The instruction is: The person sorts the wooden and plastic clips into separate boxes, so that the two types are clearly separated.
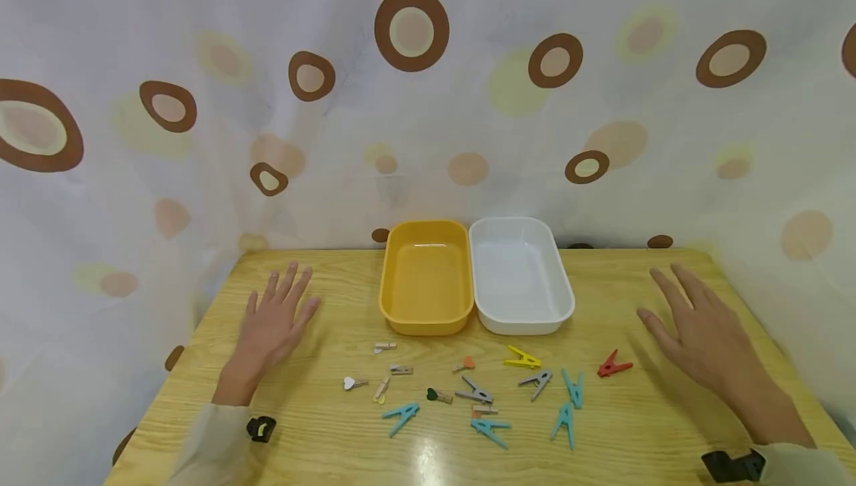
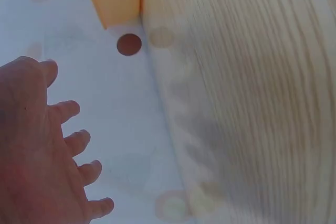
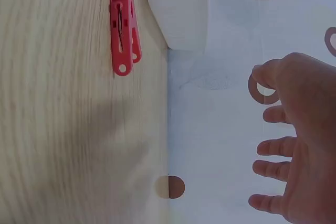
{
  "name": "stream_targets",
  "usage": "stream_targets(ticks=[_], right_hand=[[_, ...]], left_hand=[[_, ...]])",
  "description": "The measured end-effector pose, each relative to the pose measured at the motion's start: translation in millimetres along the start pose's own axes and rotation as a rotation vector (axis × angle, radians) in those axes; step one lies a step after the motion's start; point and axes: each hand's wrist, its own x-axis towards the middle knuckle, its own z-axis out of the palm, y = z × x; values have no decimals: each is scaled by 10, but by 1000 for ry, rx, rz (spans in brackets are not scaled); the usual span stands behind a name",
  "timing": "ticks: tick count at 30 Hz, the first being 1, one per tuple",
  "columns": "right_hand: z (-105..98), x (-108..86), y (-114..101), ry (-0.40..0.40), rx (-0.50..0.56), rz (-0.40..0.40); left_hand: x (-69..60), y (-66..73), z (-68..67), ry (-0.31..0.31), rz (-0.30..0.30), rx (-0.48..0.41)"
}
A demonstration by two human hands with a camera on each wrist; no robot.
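Note:
My left hand (image 1: 270, 330) hovers over the table's left side with its fingers spread, holding nothing. On the right, my right hand (image 1: 705, 337) is likewise spread and holds nothing. The thing nearest to it is a red clothespin (image 1: 613, 364), which also shows in the right wrist view (image 3: 122, 31). Between the hands lie a yellow clothespin (image 1: 522, 357), grey clothespins (image 1: 475, 390) and several light-blue clothespins (image 1: 401, 418). Several small wooden clothespins are scattered left of centre, one with a white heart (image 1: 355, 383) and another with a dark green heart (image 1: 438, 395).
A yellow tray (image 1: 428, 326) and a white tray (image 1: 524, 326) stand side by side at the back of the wooden table (image 1: 321, 449). Behind and beside the table hangs a white curtain (image 1: 468, 114) patterned with brown and pale rings and spots.

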Motion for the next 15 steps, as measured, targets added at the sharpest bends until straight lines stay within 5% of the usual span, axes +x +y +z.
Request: stream_targets(ticks=[15], right_hand=[[58,-233,-188,13,371,76]], left_hand=[[20,411,208,34,53,-95]])
